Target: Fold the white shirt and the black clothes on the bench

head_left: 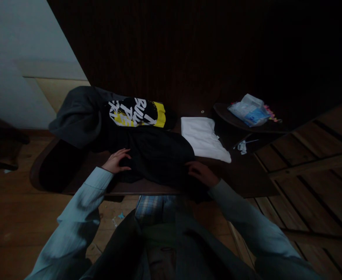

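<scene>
A black garment (159, 151) lies bunched and partly folded on the dark wooden surface in front of me. At its left edge rests my left hand (117, 161), thumb and fingers apart. My right hand (203, 173) touches the garment's right edge with its fingers slightly bent and apart; shadow hides some of the contact. Just behind lies black cloth with a white and yellow print (138, 112); where it ends and the garment begins is hard to see. A dark grey bundle of cloth (77, 116) is heaped at the left.
A folded white cloth (202, 136) lies right of the black garment. Plastic packets (251, 111) sit on a small rounded shelf (229, 116) at the right, with a crumpled scrap (242, 147) below. A dark wooden panel (171, 50) rises behind. Wooden slats (319, 171) stand at the right.
</scene>
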Tool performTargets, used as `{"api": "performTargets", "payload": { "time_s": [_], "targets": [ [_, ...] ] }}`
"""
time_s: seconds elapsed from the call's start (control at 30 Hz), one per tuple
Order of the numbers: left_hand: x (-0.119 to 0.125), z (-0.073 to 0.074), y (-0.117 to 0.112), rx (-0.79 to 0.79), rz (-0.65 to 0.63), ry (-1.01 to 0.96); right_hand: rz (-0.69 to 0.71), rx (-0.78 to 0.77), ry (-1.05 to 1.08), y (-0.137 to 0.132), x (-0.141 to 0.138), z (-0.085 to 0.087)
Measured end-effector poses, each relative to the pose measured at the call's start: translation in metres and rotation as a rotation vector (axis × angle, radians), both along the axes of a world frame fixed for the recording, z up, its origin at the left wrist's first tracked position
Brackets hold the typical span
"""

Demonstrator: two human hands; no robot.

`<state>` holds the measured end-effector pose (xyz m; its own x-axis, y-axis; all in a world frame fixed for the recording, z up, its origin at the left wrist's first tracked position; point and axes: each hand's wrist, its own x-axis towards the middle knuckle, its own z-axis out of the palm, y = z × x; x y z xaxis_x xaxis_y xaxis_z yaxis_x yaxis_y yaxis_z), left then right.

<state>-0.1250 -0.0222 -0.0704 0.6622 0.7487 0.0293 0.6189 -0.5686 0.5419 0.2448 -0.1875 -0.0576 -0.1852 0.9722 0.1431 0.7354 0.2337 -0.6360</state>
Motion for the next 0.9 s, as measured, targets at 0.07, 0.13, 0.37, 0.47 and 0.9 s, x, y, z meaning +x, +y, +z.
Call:
{"api": "performTargets", "payload": {
  "time_s": [0.07, 0.13, 0.37, 0.47, 0.9],
  "targets": [
    [0.001, 0.005, -0.001, 0.024, 0.048, 0.006, -0.282, 0.104, 0.012, 0.007, 0.017, 0.008],
    [0.005, 0.013, -0.008, 0.072, 0.097, -0.008, -0.508, 0.213, -0.010, 0.011, 0.031, 0.016],
    [0.019, 0.029, -0.044, -0.029, -0.092, -0.050, -0.133, -0.050, 0.124, -0.006, 0.018, 0.020],
    [0.022, 0.018, -0.047, -0.004, -0.171, -0.003, 0.003, -0.061, -0.062, -0.013, 0.011, 0.008],
    [0.014, 0.060, -0.036, -0.077, 0.518, -0.418, -0.422, -0.083, 0.363, -0.004, 0.057, 0.053]
  ]
}}
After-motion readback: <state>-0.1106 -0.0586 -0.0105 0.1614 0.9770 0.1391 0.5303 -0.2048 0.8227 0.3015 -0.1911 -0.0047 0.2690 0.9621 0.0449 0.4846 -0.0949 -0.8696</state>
